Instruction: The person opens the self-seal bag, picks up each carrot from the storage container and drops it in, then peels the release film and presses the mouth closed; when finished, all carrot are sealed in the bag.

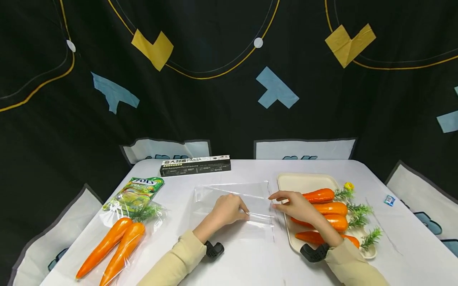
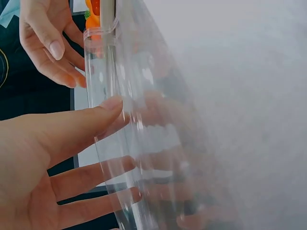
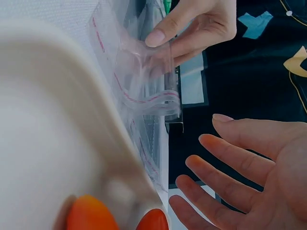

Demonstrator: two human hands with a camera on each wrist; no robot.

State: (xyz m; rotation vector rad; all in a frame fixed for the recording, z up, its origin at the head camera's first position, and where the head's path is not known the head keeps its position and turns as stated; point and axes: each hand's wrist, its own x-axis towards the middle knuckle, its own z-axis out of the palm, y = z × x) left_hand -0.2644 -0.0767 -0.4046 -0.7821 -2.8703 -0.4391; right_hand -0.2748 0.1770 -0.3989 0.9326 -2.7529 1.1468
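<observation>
Left hand (image 1: 229, 208) pinches a clear, flat plastic bag (image 1: 259, 203), likely light, limp, slippery; best held by its mouth (image 3: 139, 101), beside the spread, empty right hand (image 1: 295, 204).

A staged filming corner, by the look of it; what kind of room lies behind cannot be told. Black cloth (image 1: 214, 115) with looping yellow lines hangs past the far edge of the white surface (image 1: 250, 266), bearing gold patches (image 1: 156, 52) and blue patches (image 1: 277, 88) that look like tape. A wrist camera (image 1: 214, 250) is strapped on beside a cuff. Groceries give a kitchen touch: a pasta box (image 1: 195, 167) near the far left corner, carrots (image 1: 320, 196) toward the right edge
</observation>
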